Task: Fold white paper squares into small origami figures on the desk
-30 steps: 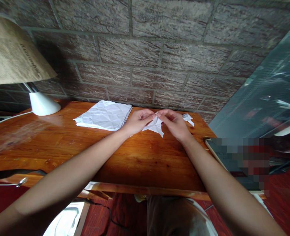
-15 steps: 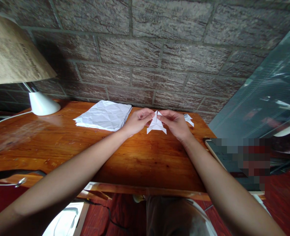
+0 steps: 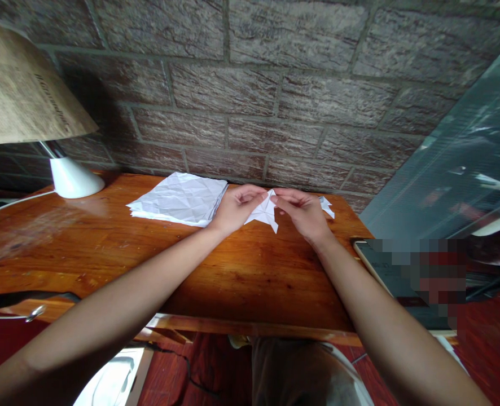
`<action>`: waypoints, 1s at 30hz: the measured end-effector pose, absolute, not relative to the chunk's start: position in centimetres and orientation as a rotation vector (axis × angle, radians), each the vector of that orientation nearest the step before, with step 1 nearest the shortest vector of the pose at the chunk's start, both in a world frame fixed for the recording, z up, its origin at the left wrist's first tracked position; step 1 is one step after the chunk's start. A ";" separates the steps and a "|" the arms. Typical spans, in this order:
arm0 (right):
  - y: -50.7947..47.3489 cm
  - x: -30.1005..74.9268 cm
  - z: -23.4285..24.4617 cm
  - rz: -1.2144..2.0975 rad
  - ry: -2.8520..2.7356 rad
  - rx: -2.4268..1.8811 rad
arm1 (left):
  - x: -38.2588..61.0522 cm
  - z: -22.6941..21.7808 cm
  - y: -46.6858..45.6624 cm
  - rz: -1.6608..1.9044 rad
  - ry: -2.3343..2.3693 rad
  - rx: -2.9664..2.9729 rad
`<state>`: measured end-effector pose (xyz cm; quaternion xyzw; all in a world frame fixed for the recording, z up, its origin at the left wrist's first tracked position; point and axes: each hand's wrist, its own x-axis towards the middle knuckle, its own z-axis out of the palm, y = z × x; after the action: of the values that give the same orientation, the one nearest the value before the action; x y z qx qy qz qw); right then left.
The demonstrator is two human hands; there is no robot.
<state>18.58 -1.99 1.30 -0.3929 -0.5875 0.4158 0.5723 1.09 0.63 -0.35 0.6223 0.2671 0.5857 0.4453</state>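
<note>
head view: left hand and right hand pinch a folded paper near its tip, each grip closed, over the desk, shaping seemingly well advanced, with another folded piece at right and stacked creased sheets lying flat, unshaped, at left.

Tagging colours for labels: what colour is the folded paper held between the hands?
White; the folded paper shows best in the head view.
</note>
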 end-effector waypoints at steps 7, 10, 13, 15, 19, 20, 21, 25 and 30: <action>-2.0 18.7 1.4 0.976 -1.394 -0.917 | 1.1 -0.4 0.5 1.481 0.634 1.595; -2.0 18.6 1.4 0.976 -1.397 -0.921 | 1.1 -0.5 0.5 1.482 0.623 1.613; -2.1 18.6 1.3 0.970 -1.408 -0.931 | 1.1 -0.6 0.6 1.447 0.607 1.570; -2.1 18.5 1.4 0.970 -1.412 -0.938 | 1.1 -0.5 0.6 1.409 0.602 1.537; -2.1 18.6 1.4 0.973 -1.413 -0.950 | 1.1 -0.5 0.6 1.378 0.598 1.532; -2.1 18.6 1.4 0.973 -1.416 -0.955 | 1.1 -0.5 0.6 1.381 0.597 1.536; -2.1 18.6 1.4 0.977 -1.420 -0.960 | 1.1 -0.6 0.6 1.383 0.600 1.541; -2.1 18.7 1.2 1.010 -1.418 -0.960 | 1.1 -0.6 0.5 1.374 0.634 1.559; -2.2 18.6 1.1 1.025 -1.447 -0.944 | 1.2 -0.6 0.5 1.391 0.616 1.563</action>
<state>18.56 -2.16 1.12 -0.3966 -0.6076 0.4307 0.5366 1.18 0.48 -0.58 0.6357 0.2504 0.5657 0.4617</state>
